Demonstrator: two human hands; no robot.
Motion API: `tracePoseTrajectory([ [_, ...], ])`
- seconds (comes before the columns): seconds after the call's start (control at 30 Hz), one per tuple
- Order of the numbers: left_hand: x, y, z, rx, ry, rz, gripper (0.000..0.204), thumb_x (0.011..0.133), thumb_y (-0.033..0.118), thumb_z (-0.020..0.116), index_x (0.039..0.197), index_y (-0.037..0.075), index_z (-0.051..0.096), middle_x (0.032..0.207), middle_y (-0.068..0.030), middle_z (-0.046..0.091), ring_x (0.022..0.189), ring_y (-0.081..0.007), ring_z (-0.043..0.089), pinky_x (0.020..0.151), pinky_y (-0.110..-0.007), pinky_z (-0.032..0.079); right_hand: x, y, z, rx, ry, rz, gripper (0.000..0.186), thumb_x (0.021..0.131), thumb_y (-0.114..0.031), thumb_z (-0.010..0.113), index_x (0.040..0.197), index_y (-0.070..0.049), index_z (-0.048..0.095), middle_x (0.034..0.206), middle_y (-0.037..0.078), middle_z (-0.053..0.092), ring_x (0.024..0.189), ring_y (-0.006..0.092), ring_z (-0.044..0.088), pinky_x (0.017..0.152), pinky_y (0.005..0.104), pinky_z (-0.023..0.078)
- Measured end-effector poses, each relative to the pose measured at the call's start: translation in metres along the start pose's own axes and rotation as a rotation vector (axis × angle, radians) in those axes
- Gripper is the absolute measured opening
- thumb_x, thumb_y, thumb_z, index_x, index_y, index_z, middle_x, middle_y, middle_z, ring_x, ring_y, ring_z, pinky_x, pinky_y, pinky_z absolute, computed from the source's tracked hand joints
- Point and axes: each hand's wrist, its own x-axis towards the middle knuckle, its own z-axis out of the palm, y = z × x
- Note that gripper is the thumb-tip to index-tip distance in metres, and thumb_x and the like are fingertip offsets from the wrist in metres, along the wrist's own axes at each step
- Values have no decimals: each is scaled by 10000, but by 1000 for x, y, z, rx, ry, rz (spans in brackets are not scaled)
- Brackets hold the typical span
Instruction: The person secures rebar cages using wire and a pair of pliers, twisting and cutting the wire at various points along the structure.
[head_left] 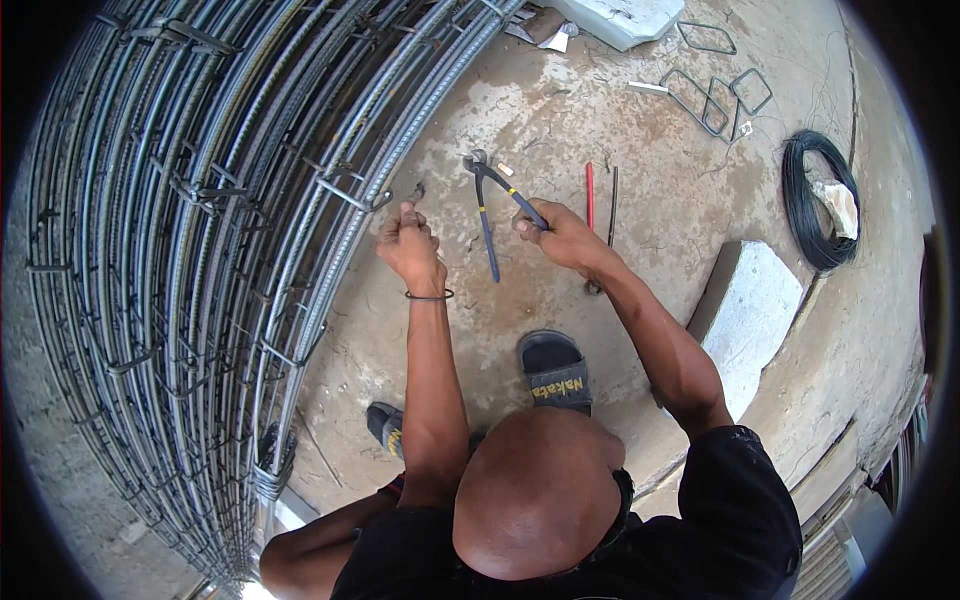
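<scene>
My right hand (pixel 562 236) grips one handle of a pair of pincers (pixel 486 222) with dark blue grips and yellow bands. The pincers' handles are spread apart, and their metal jaws point away from me, toward the steel. To the left, my left hand (pixel 410 246) is closed beside the edge of a long steel rebar cage (pixel 343 190). What its fingers hold, if anything, is too small to make out. One bent wire or bar end (pixel 378 203) sticks out of the cage near that hand.
Right of the pincers lie a red rod (pixel 590 190) and a dark rod (pixel 613 200). Farther right are a pale block (pixel 752 310) and a black wire coil (pixel 800 235) with a stone (pixel 838 208) on it. Rectangular steel stirrups (pixel 752 92) lie beyond. My slippered foot (pixel 553 368) is nearby.
</scene>
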Motion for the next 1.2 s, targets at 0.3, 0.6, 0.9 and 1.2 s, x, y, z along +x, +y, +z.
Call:
tracePoseTrajectory([
  [0.3,-12,15,36,196,197,108,224,846,92,594,697,-72,628,556,-65,559,507,-136,480,501,-315,374,-13,16,-7,50,71,-39,126,899,-141,570,935,-20,569,764,46,555,732,133,487,707,295,409],
  [0.6,-16,28,24,-679,126,-229,189,915,102,544,821,-46,616,574,-13,485,416,-59,333,376,-217,195,-9,20,13,170,86,-73,115,893,-117,570,938,-11,572,779,70,598,753,144,562,737,305,440],
  [0.9,-22,-13,-23,-150,-332,-259,202,912,118,540,957,-61,623,583,10,447,422,-32,257,370,-207,186,-12,-12,-26,-532,385,-55,240,835,-180,649,1009,-22,596,1043,169,572,1007,251,529,811,383,440],
  [1.2,-35,52,-91,-5,-792,-605,137,840,9,481,840,-38,610,591,13,444,459,-34,289,387,-203,193,-15,-68,55,-1054,-231,-1057,473,811,-123,521,1278,-47,500,1037,140,577,1001,269,541,1002,445,359],
])
